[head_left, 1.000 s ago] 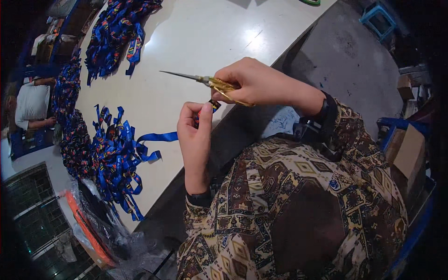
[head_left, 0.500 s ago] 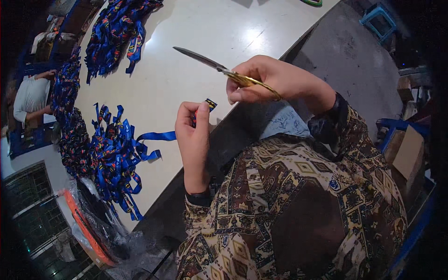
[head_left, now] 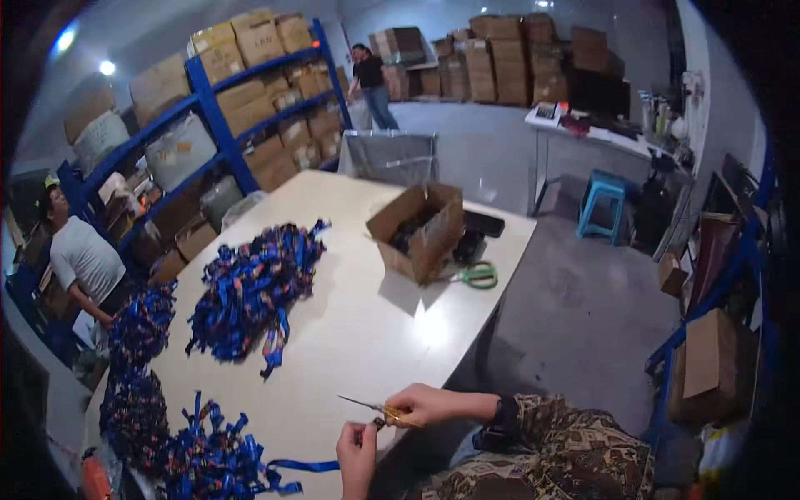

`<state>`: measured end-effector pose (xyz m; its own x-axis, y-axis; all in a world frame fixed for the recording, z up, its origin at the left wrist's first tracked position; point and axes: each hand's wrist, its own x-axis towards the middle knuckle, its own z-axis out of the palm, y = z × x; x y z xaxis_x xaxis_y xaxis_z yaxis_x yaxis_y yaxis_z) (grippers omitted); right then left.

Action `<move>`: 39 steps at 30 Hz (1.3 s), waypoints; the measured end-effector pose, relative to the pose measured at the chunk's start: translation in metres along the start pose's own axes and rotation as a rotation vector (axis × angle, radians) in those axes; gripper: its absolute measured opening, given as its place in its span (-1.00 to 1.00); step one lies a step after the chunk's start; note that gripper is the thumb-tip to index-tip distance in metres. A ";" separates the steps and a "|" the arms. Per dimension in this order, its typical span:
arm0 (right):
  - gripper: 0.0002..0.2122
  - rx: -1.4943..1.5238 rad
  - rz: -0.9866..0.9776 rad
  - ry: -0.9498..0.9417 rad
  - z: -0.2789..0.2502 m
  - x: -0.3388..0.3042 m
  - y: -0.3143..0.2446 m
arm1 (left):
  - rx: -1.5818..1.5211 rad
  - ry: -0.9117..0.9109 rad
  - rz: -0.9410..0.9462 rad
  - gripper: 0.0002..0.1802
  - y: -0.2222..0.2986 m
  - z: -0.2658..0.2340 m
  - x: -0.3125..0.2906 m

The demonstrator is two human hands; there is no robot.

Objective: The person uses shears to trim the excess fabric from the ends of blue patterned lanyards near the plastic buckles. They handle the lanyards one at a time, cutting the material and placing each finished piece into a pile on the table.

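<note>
My right hand (head_left: 423, 403) is closed around the gold handles of a pair of scissors (head_left: 358, 403), whose dark blades point left over the table. Just below and to the left, my left hand (head_left: 358, 450) pinches a printed blue ribbon (head_left: 304, 465). A small dark end of it shows at the fingertips, close under the scissors' handles. The ribbon's other stretch runs left toward a loose heap of blue ribbons (head_left: 212, 454). A larger heap of the same ribbons (head_left: 250, 292) lies farther up the white table (head_left: 350, 333).
An open cardboard box (head_left: 417, 233) stands at the table's far end, beside green-handled scissors (head_left: 478, 275). More ribbons (head_left: 133, 408) pile along the left edge, where a person in a white top (head_left: 87, 258) stands. Blue shelves (head_left: 225, 142) hold cartons. A blue stool (head_left: 602, 204) stands right.
The view has tilted up, so the far room shows and my hands sit lower in it. My right hand with the scissors has come closer to my left hand, which keeps the ribbon.
</note>
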<state>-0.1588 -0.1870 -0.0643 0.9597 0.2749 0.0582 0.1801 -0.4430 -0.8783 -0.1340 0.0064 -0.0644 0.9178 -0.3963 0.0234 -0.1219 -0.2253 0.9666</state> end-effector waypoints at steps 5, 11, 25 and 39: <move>-0.75 0.149 0.018 0.007 -0.008 0.006 0.000 | -0.094 -0.004 0.003 -0.83 -0.005 -0.003 0.011; -0.72 0.092 0.015 -0.019 -0.003 0.017 -0.001 | -0.148 -0.153 -0.003 -0.83 -0.003 0.000 0.011; -0.74 0.367 -0.008 -0.100 0.009 0.012 -0.007 | -0.141 -0.129 -0.033 -0.84 0.000 -0.013 -0.006; -0.87 -0.005 -0.130 0.325 -0.006 0.023 0.013 | -0.071 -0.093 -0.112 -0.78 -0.001 -0.011 0.009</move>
<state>-0.1331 -0.1913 -0.0714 0.9471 0.0431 0.3182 0.3054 -0.4269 -0.8512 -0.1210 0.0129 -0.0623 0.8848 -0.4538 -0.1060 0.0092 -0.2105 0.9776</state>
